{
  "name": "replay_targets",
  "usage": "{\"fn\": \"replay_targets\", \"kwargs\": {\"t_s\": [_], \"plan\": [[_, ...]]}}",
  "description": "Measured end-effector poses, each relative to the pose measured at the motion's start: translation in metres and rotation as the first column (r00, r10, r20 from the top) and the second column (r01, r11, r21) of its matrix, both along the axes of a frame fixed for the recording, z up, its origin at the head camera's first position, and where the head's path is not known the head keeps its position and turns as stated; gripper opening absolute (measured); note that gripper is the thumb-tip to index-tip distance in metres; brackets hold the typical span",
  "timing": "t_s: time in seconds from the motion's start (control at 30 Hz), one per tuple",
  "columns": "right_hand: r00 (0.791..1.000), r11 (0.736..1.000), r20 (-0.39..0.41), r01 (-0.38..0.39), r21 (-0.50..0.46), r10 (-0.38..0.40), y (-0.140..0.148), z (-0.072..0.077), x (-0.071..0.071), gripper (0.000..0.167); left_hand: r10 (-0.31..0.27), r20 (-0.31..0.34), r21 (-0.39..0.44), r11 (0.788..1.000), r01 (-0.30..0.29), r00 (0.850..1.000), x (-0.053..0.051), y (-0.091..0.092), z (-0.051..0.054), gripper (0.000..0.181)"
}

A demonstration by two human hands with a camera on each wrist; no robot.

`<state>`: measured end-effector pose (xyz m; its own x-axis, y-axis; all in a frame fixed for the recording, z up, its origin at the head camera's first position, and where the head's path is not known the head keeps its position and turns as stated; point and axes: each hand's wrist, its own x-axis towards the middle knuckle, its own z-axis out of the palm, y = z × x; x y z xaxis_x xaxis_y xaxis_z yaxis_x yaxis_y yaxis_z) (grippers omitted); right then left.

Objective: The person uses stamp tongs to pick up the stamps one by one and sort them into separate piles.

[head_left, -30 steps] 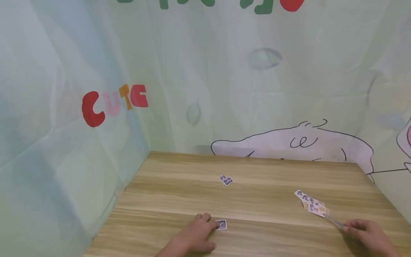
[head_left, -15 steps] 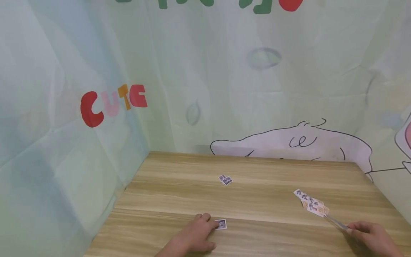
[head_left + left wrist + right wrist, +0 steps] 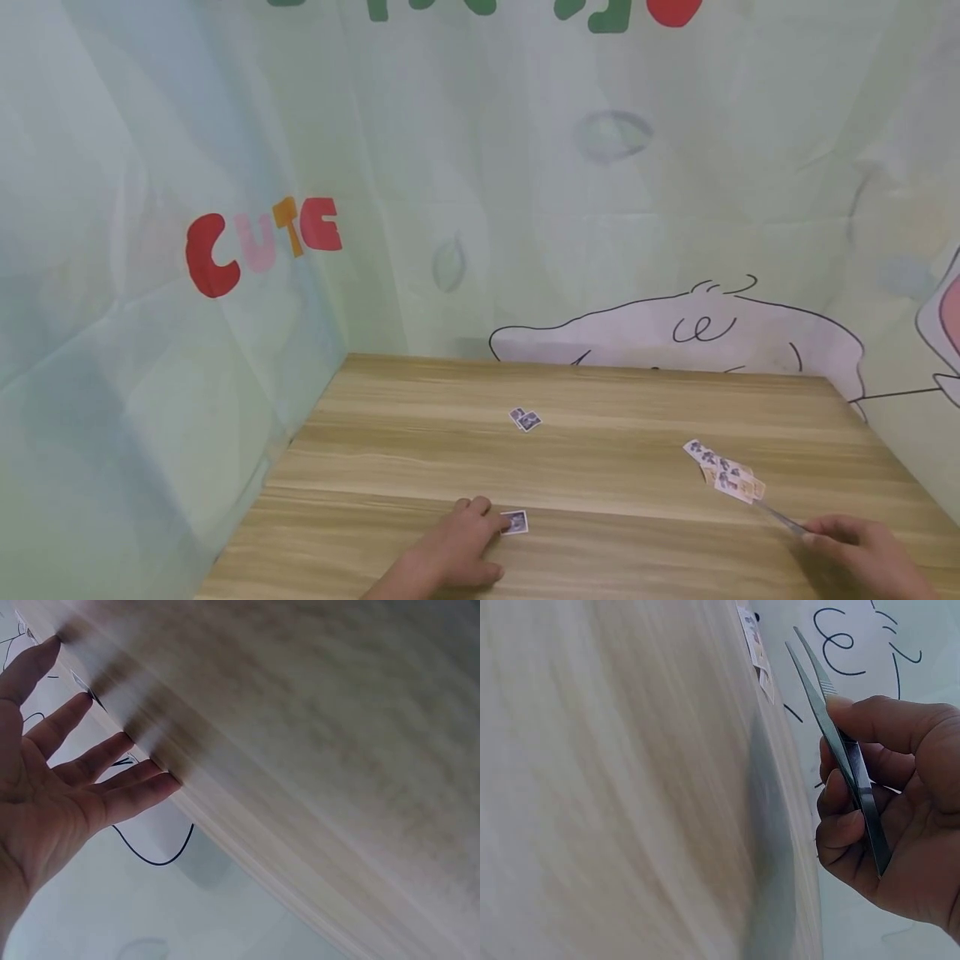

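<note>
My left hand (image 3: 461, 546) rests on the wooden table with its fingers spread, and a fingertip touches a small dark stamp (image 3: 516, 522) with a white border. In the left wrist view the fingertips (image 3: 166, 782) meet the tabletop. My right hand (image 3: 862, 550) grips metal tweezers (image 3: 782, 518) between thumb and fingers. The right wrist view shows the two tips of the tweezers (image 3: 806, 664) slightly apart, off the table. From the head view they point at an overlapping group of pale and orange stamps (image 3: 731, 479); whether they touch it I cannot tell.
Two dark overlapping stamps (image 3: 526, 419) lie farther back on the wooden table (image 3: 405, 442). Printed cloth walls (image 3: 420, 250) stand along the table's left and back edges.
The head view has shifted slightly. My right hand with the tweezers drew back a little, then came forward again. My left hand and the stamps keep their places.
</note>
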<state>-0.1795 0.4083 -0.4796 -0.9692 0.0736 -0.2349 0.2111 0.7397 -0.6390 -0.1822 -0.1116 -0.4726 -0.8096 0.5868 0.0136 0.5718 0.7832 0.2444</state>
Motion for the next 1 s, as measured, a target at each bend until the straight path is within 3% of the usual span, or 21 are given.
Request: {"fn": "replay_targets", "kwargs": {"t_s": [0.4, 0.63, 0.8, 0.87, 1.0], "plan": [[0.998, 0.998, -0.035, -0.049, -0.041, 0.047, -0.030, 0.006, -0.004, 0.032, 0.005, 0.031, 0.011, 1.000, -0.006, 1.000, 0.001, 0.001, 0.002, 0.054], [0.982, 0.991, -0.133, -0.133, -0.004, 0.131, -0.051, 0.009, -0.010, 0.021, 0.007, 0.007, 0.006, 1.000, -0.007, 1.000, 0.001, 0.000, 0.002, 0.054], [0.945, 0.986, -0.286, -0.164, 0.013, 0.161, -0.065, 0.007, -0.011, 0.016, 0.005, 0.002, 0.007, 1.000, -0.005, 1.000, 0.000, 0.000, 0.001, 0.055], [0.919, 0.983, -0.352, -0.182, 0.028, 0.180, -0.069, 0.005, -0.012, 0.015, 0.005, 0.010, 0.007, 1.000, -0.005, 1.000, 0.000, 0.000, 0.000, 0.056], [0.910, 0.983, -0.373, -0.184, 0.021, 0.179, -0.079, 0.007, -0.016, 0.015, 0.002, 0.018, 0.008, 1.000, -0.002, 1.000, 0.001, 0.000, 0.000, 0.055]]}}
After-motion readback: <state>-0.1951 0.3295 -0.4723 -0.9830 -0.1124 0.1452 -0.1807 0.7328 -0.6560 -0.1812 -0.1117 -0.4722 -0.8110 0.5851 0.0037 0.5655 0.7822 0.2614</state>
